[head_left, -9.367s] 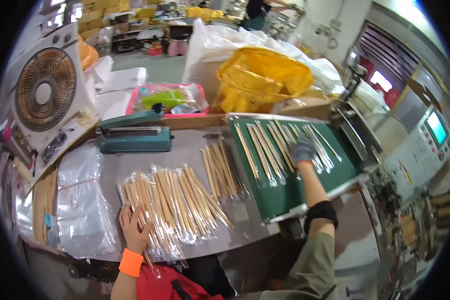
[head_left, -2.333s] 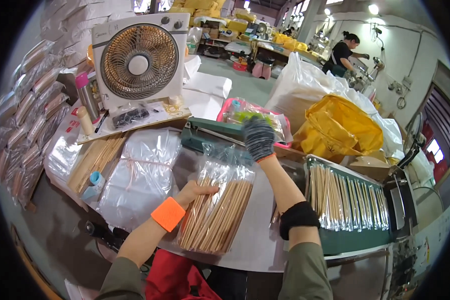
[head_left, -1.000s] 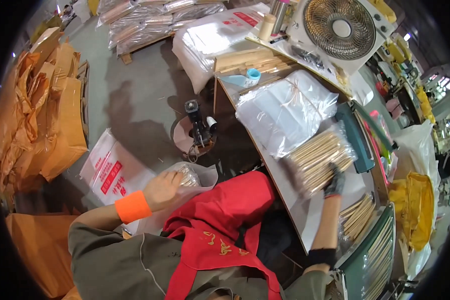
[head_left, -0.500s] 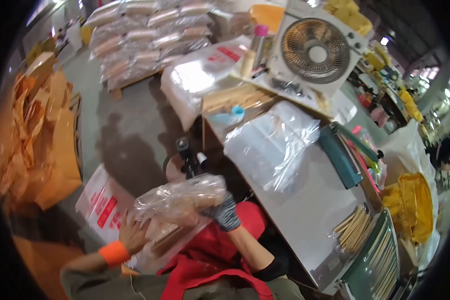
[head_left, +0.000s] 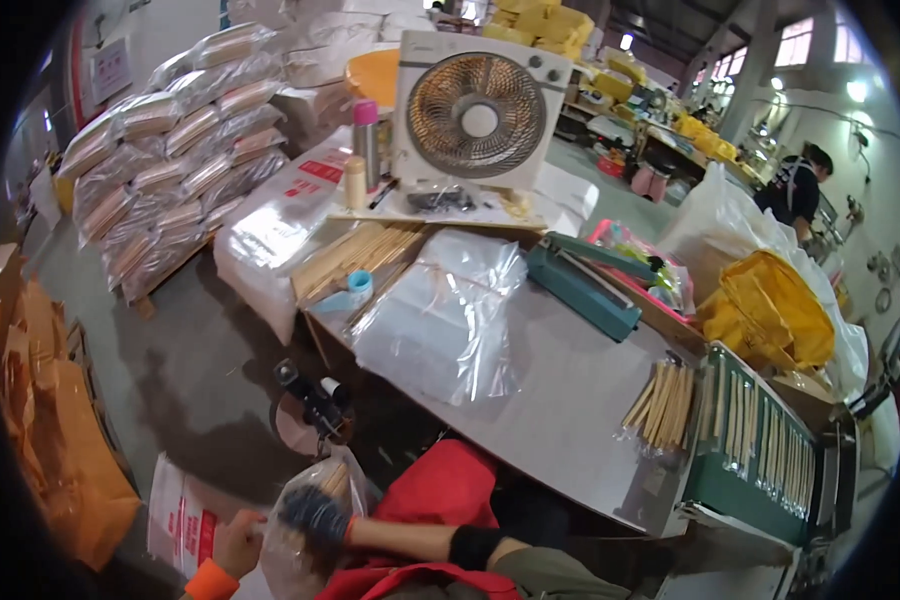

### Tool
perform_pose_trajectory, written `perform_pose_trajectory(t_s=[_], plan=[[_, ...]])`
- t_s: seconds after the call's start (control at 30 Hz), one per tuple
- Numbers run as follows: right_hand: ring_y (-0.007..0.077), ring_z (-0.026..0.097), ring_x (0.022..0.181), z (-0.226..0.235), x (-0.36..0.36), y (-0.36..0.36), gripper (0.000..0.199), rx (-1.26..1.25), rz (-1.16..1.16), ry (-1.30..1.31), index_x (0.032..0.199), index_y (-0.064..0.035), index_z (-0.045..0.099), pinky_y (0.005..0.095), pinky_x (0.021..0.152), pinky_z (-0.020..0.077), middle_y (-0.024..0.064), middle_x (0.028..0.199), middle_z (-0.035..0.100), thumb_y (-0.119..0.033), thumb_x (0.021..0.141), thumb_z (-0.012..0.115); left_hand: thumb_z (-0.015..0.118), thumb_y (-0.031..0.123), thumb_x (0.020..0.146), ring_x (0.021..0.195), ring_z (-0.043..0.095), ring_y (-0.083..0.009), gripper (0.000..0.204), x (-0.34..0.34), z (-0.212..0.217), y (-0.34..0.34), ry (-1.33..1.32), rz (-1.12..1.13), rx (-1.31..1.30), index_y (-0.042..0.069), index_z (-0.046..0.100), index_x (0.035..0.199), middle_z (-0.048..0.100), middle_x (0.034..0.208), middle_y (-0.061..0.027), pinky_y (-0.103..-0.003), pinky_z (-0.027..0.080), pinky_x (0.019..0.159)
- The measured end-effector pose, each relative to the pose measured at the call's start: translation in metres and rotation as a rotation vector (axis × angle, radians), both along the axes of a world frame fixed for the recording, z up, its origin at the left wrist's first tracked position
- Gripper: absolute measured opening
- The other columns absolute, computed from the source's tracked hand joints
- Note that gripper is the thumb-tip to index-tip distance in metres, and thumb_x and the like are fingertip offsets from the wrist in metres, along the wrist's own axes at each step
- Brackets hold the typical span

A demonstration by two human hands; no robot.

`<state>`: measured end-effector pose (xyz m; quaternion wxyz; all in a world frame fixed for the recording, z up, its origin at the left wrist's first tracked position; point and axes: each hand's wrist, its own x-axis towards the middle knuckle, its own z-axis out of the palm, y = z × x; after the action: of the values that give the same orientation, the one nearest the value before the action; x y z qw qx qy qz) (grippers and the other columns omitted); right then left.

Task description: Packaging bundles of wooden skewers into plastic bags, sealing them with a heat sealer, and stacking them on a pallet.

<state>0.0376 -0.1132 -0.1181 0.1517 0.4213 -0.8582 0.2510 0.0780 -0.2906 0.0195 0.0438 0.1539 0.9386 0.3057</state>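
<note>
In front of me, low in the picture, is a clear plastic bag (head_left: pixel 305 562) with pale wooden sticks showing in its top. My right hand (head_left: pixel 315 515), in a grey striped glove, grips the bag near its upper part; some fingers are blurred. My bare left hand (head_left: pixel 236 545), with an orange band at the wrist, is closed at the edge of a white plastic sack (head_left: pixel 175 525) with red print. The sack's lower part runs out of view. Red cloth (head_left: pixel 445 490) lies over my lap beside the right forearm.
The grey worktable (head_left: pixel 560 410) holds clear bags (head_left: pixel 440 330), a teal sealer (head_left: pixel 585 290), a stick bundle (head_left: pixel 662 405) and a green tray (head_left: pixel 720 435) of sticks. A box fan (head_left: pixel 480 120) stands behind. Stacked packs (head_left: pixel 185 140) and orange wrapping (head_left: pixel 80 450) are leftward. A black stand (head_left: pixel 315 400) rises beside the table.
My view has turned rightward and up. The stick bag was lying across my lap and now stands more upright. My left hand has gone from spread on it to closed at the sack's edge.
</note>
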Motion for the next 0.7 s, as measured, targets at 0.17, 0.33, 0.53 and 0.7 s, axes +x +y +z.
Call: perform_pose_trajectory(t_s=[0.17, 0.33, 0.53, 0.7], plan=[[0.0261, 0.059, 0.065, -0.068, 0.025, -0.084, 0.022, 0.25, -0.153, -0.231, 0.072, -0.0072, 0.063, 0.0431, 0.063, 0.0424, 0.0142, 0.069, 0.06, -0.023, 0.079, 0.048, 0.055, 0.009, 0.074, 0.063, 0.058, -0.0374, 0.014, 0.003, 0.007, 0.015, -0.073, -0.071, -0.236, 0.012, 0.056, 0.088, 0.058, 0.07, -0.0155, -0.05, 0.044, 0.057], [0.0323, 0.058, 0.071, -0.032, -0.003, -0.048, 0.041, 0.315, 0.023, -0.317, 0.078, -0.0076, 0.063, 0.0468, 0.066, 0.0409, 0.0162, 0.073, 0.06, -0.041, 0.088, 0.042, 0.057, 0.008, 0.076, 0.059, 0.057, -0.0358, 0.017, 0.0, -0.017, 0.006, 0.1, -0.14, -0.294, 0.01, 0.053, 0.092, 0.057, 0.072, -0.0126, -0.045, 0.043, 0.051], [0.0366, 0.052, 0.105, 0.05, 0.015, 0.067, 0.063, 0.088, 0.161, -0.434, 0.115, -0.0059, 0.054, 0.046, 0.095, 0.0398, 0.0196, 0.113, 0.054, -0.037, 0.063, 0.07, 0.064, 0.013, 0.067, 0.09, 0.056, -0.0347, 0.073, -0.049, 0.034, 0.079, 0.214, -0.152, -0.5, 0.004, 0.034, 0.133, 0.057, 0.096, -0.0192, -0.044, 0.044, 0.071], [0.0301, 0.056, 0.102, 0.024, 0.053, 0.08, 0.052, 0.054, 0.238, -0.53, 0.105, -0.0075, 0.059, 0.0402, 0.088, 0.0438, 0.0159, 0.103, 0.059, -0.031, 0.059, 0.07, 0.069, 0.017, 0.063, 0.098, 0.05, -0.0334, 0.079, -0.105, -0.017, 0.142, 0.434, -0.323, -0.509, 0.007, 0.035, 0.134, 0.053, 0.102, -0.0157, -0.041, 0.042, 0.077]])
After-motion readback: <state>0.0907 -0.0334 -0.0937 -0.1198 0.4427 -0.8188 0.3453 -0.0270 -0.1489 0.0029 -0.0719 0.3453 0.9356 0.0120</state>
